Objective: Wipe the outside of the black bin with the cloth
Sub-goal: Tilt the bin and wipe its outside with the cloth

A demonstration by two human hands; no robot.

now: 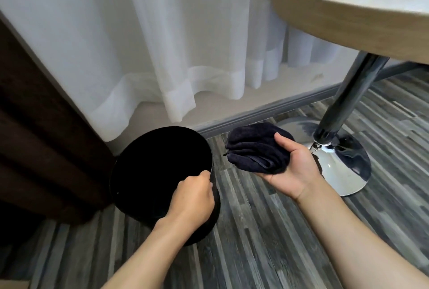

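Note:
The round black bin [148, 168] stands on the floor at the lower left, its dark open top facing me. My left hand [191, 198] grips the bin's near right rim, fingers curled over the edge. To the right, a dark navy cloth [255, 149] lies bunched in the upturned palm of my right hand [292, 168], thumb pressing on its top. The cloth hangs in the air beside the bin, apart from it.
A round wooden table [348, 10] on a chrome pole and base [343, 170] stands at the right. White sheer curtains [162, 45] hang behind the bin. Dark brown furniture [34, 138] sits close on the bin's left. The floor is grey wood-pattern planks [267, 242].

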